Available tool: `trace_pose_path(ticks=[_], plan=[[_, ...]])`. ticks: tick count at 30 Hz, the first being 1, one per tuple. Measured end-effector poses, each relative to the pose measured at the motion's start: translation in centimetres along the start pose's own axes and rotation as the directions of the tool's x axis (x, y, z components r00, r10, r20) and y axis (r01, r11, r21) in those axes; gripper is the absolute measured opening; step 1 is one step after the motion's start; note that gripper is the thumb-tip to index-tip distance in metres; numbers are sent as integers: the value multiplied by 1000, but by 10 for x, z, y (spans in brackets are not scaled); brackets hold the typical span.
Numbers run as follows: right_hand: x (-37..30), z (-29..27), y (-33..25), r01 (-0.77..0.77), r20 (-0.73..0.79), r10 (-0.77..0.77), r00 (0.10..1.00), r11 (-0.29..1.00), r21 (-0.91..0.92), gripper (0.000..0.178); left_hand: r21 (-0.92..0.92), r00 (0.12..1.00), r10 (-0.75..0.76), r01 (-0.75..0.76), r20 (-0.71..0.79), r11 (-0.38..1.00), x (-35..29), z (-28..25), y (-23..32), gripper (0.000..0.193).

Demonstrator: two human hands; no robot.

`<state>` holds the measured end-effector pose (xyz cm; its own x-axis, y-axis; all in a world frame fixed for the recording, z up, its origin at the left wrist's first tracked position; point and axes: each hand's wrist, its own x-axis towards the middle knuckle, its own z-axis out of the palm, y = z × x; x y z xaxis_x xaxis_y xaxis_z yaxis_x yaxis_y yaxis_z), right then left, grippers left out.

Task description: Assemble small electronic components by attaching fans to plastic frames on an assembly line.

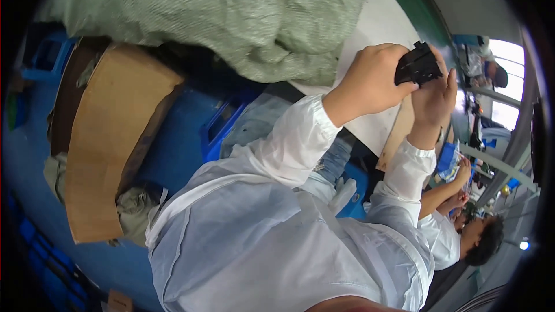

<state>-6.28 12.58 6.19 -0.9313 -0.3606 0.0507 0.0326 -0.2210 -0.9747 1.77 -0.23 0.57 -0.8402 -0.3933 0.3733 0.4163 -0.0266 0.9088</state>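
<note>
A small black plastic part [417, 65] with a ridged, tabbed top edge is held up in front of me, above the pale worktable. Wrapped round its left side is my left hand [373, 78], closed on it with the thumb along the lower edge. My right hand [430, 101] grips it from the right and behind, and the part covers some of those fingers. Both forearms wear white elastic-cuffed sleeves.
A big green woven sack [214, 11] lies across the upper left, beside the white tabletop [384, 14]. An open cardboard box [110, 138] and a blue plastic stool [217, 133] stand on the blue floor. Another person [448, 237] works at the right.
</note>
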Motion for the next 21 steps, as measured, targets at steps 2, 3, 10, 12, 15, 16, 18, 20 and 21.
trace_pose_path(ticks=[2,3,10,12,15,16,18,20,21], plan=[[7,0,1,2,-11,-3,1000,1000,-19,59,125,987,124,-111,-100,986,-3,13,-6,37],[13,-4,7,65,-71,-73,995,992,-112,59,186,972,187,-160,-141,969,-8,18,-6,38],[18,-11,10,224,-37,-229,973,968,-109,51,262,927,333,-283,-171,923,-14,32,0,44],[20,-15,14,228,18,-228,974,971,-64,54,273,928,334,-282,-167,920,-14,33,-2,43],[34,-22,28,207,42,-205,978,978,-41,56,286,957,255,-208,-138,935,-13,27,-5,44],[48,-33,32,187,1,-188,982,980,-72,55,276,979,172,-136,-108,951,-12,28,-8,47],[80,-25,31,28,-141,-40,989,996,-88,53,361,952,239,-158,-192,919,-14,32,-8,49],[124,-45,16,-165,-369,136,920,985,-48,47,426,940,325,-255,-99,868,-20,24,1,52],[156,-68,10,-223,-408,215,887,974,29,44,446,947,320,-301,36,843,-28,12,14,53]])
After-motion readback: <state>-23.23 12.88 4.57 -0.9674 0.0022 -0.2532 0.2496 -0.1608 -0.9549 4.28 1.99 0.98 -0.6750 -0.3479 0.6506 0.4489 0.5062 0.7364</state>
